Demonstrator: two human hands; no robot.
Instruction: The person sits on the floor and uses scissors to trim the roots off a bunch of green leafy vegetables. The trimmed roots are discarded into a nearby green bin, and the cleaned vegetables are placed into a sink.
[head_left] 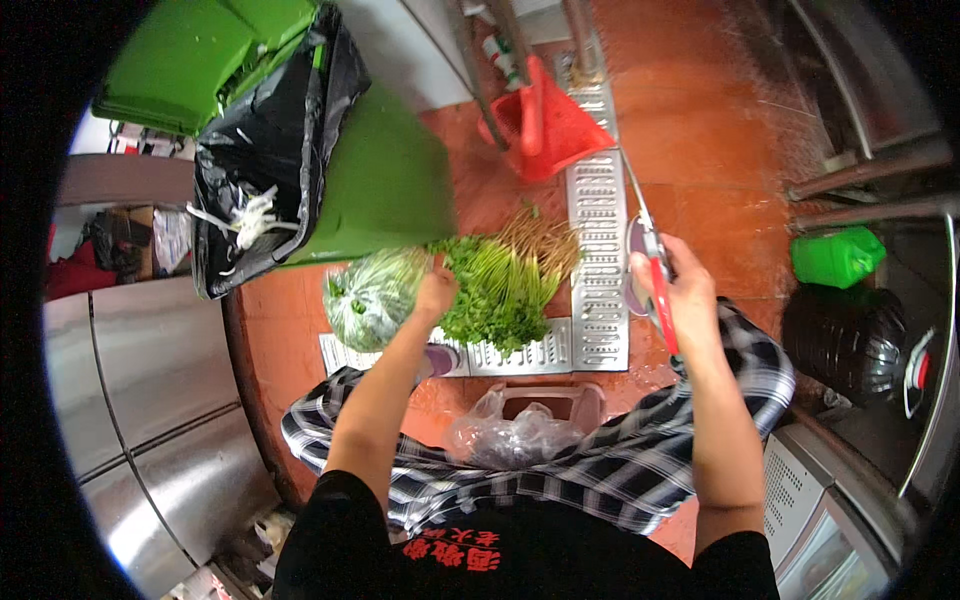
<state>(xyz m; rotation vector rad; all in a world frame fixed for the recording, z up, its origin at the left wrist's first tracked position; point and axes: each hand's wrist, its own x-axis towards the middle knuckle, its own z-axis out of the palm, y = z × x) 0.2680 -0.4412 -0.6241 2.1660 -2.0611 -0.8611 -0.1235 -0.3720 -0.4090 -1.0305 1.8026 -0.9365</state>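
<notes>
Lying on the orange-red tiled floor [690, 120], a loose heap of leafy green herbs with thin pale stems and brown stringy roots [505, 290] sits before the person. We note its leaves turned toward the body, overlapping the silver slotted metal drain cover [598, 215], its roots fanning away. Just beside it, to the left, we record a bulging clear plastic bag of greens [368, 295].

Left hand [437, 292]: fingers curled, placed where bag and heap meet; we cannot tell whether it has hold of anything. Right hand [685, 285]: closed around a red-handled tool with a long, thin metal blade [662, 295], raised right of the heap, blade pointing away from the body. We cannot make out its exact kind.

Farther out, we see a red plastic dustpan-like scoop [545, 125] near the blade's tip. Upper left, we log a tall green plastic bin [380, 180], its black plastic liner [265, 150] holding white scraps [255, 215]. Between the knees, crumpled clear plastic [510, 435] lies against a low pinkish-brown stool [590, 405]. At far right we find a bright green plastic container [838, 257] above a large dark bottle [845, 330].
</notes>
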